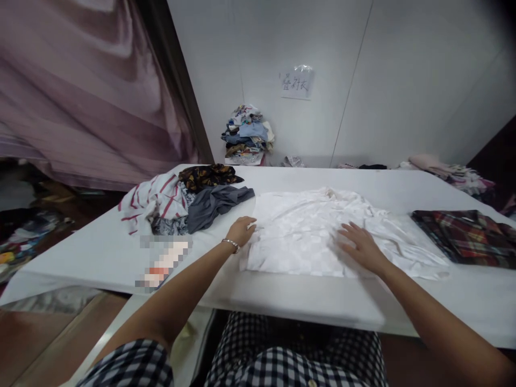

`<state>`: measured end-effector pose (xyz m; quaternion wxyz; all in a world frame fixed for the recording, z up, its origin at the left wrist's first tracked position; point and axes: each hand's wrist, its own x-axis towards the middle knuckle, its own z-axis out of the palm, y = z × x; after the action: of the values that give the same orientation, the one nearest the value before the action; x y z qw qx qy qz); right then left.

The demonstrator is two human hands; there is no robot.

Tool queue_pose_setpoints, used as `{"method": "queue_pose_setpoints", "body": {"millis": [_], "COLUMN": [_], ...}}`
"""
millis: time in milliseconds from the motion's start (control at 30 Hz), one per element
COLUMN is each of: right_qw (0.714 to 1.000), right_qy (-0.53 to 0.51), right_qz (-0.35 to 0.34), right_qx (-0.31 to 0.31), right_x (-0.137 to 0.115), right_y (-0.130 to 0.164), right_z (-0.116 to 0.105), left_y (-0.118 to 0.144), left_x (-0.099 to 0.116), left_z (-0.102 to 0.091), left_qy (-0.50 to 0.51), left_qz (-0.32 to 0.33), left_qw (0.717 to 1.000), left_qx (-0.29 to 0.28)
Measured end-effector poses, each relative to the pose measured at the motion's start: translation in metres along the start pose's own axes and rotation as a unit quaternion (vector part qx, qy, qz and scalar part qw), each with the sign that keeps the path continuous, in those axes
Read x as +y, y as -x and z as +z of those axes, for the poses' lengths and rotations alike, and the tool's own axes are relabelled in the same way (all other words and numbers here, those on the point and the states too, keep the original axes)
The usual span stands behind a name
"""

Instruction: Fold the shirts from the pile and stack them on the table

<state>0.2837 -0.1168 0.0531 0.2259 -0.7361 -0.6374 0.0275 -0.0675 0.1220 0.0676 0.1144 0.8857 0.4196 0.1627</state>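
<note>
A white shirt [294, 236] with a faint checked weave lies spread on the table, its collar end and one sleeve reaching to the right. At its left edge, my left hand [241, 231], with a bracelet at the wrist, has fingers and thumb brought together on the cloth's border. My right hand [360, 246] rests over the shirt's middle right, palm down, fingers spread and slightly blurred.
A folded plaid shirt [470, 236] lies on the right of the white table [282, 295]. Left stand crumpled clothes: a red-striped white one [157, 201], a grey one [213, 207] and a dark patterned one [209, 176]. Behind is a clothes pile [248, 134].
</note>
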Motion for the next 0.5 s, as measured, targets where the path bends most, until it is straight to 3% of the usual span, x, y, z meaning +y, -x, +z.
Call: {"method": "queue_pose_setpoints", "body": {"millis": [100,233,400,500], "right_qw": [0.995,0.991,0.990,0.990], "right_qy": [-0.080,-0.092,-0.032,-0.023], "right_qz": [-0.053,-0.025,-0.004,-0.051], "right_qx": [-0.020,-0.099,-0.141,-0.131], "right_x": [-0.063,-0.128,-0.149,-0.153], "right_y": [-0.042,-0.089,-0.105,-0.092], "right_z": [0.012,0.050,0.076,0.078], "left_y": [-0.001,0.005,0.003,-0.007], "left_x": [0.006,0.004,0.002,0.005], "left_z": [0.008,0.015,0.015,0.015], "left_qy": [-0.009,-0.013,0.004,0.020], "left_qz": [-0.010,-0.005,-0.009,0.010], "left_qw": [1.000,0.999,1.000,0.999], "left_qx": [-0.017,-0.035,-0.026,-0.037]}}
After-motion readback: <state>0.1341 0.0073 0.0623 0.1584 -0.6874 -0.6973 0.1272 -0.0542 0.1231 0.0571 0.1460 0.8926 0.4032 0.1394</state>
